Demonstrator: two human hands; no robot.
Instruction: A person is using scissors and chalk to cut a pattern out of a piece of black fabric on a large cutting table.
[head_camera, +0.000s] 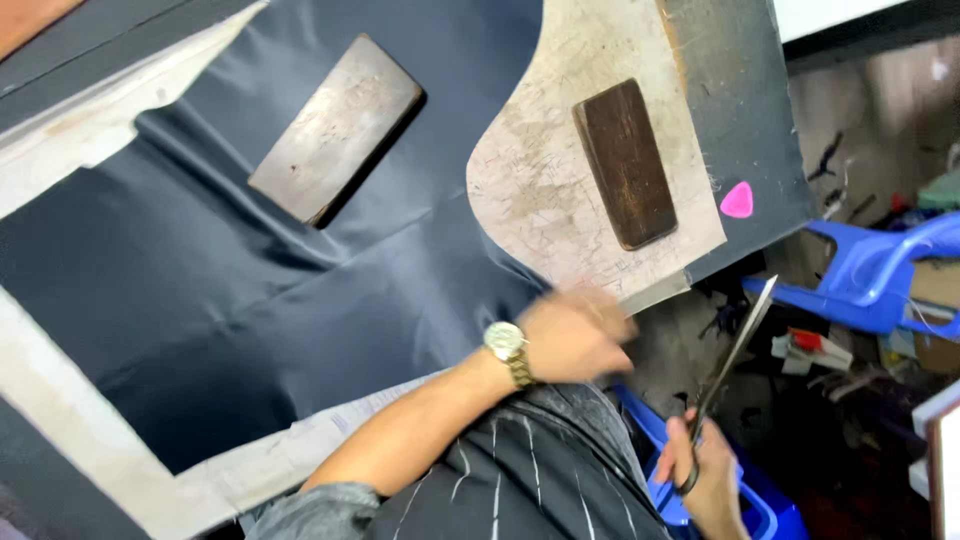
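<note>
Here, largest first:
- The dark fabric (250, 290) lay spread across the surface, soft and limp, probably best held flat near its edge.
- The stiff pattern board (540, 190) lay on it, weighted by a wooden block (625, 165).
- The left hand (575, 335), blurred, pressed the fabric's near edge.
- The right hand (705, 475) gripped scissors (735, 345).

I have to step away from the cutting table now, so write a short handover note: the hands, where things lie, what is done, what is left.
Left hand: blurred, at the lower edge of the pale cardboard pattern, on the dark blue fabric.
Right hand: holds the scissors off the table's edge, blades up, clear of the fabric.
Two block weights: grey on fabric, brown on the pattern. Pink chalk beside the pattern.
Done: pattern weighted.
Left: no cut visible along its edge.
</note>
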